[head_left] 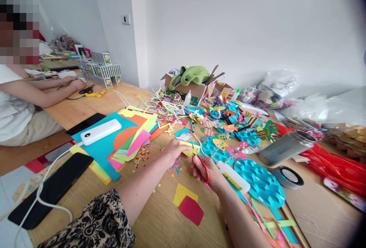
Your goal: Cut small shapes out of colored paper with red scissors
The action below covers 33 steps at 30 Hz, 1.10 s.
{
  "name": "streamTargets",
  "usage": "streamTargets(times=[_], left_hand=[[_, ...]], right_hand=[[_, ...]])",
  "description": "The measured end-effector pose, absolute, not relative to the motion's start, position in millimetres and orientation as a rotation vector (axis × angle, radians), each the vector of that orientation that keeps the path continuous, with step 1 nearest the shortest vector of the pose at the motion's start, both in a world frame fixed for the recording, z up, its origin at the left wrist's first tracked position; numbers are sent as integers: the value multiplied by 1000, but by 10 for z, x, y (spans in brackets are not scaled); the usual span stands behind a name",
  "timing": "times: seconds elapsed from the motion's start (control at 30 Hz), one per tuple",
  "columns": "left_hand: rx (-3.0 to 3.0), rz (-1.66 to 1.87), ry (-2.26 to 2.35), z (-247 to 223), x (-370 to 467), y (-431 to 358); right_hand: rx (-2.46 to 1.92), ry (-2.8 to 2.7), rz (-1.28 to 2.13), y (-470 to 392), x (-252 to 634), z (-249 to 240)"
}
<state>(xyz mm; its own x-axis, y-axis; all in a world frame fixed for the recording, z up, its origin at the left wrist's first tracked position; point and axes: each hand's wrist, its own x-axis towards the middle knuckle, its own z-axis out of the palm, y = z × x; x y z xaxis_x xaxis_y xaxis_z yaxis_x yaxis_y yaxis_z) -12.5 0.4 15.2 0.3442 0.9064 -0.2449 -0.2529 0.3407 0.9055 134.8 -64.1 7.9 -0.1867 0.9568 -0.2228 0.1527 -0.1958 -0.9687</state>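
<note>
Near the middle of the view, my left hand [173, 151] pinches a small piece of yellow paper [188, 149]. My right hand [210, 172] grips scissors with red handles [204, 168], their blades up against the paper's lower right edge. Small paper scraps [143, 157] in several colours lie on the table to the left of and beneath my hands. Closer to me lie a yellow paper piece with a drawn outline [180, 192] and a dark red piece [192, 210], overlapping. A white glue bottle [234, 177] rests just right of my right hand.
Coloured sheets [103, 141] bear a white power bank [101, 131] at left, near a black phone [51, 191]. Paper fish [220, 144], blue scalloped pieces [259, 181], a metal flask [286, 148] and tape [288, 176] fill the right. Another person's hands [76, 83] are at far left.
</note>
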Motion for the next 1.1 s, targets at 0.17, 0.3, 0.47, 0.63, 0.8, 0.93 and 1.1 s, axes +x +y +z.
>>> streamTargets(times=[0.17,0.3,0.47,0.63,0.8,0.93,1.1], left_hand=[[918,903,888,125,-123,15],[927,897,888,120,-116,19],[914,905,894,135,-115,10],[906,903,899,145,-121,9],[905,898,900,143,-123,6],[909,898,903,145,-120,2],[923,892,883,148,-118,7]], right_hand=[[-1360,-1372,1444,-647,1344,78],[-1360,-1365,1443,-644,1341,68],[-1361,-1388,1429,-639,1351,58],[-1367,-1378,1431,-621,1352,47],[-1366,-1386,1427,-619,1358,24],[-1364,-1394,1430,-625,1367,16],[-1381,-1382,1428,-634,1356,42]])
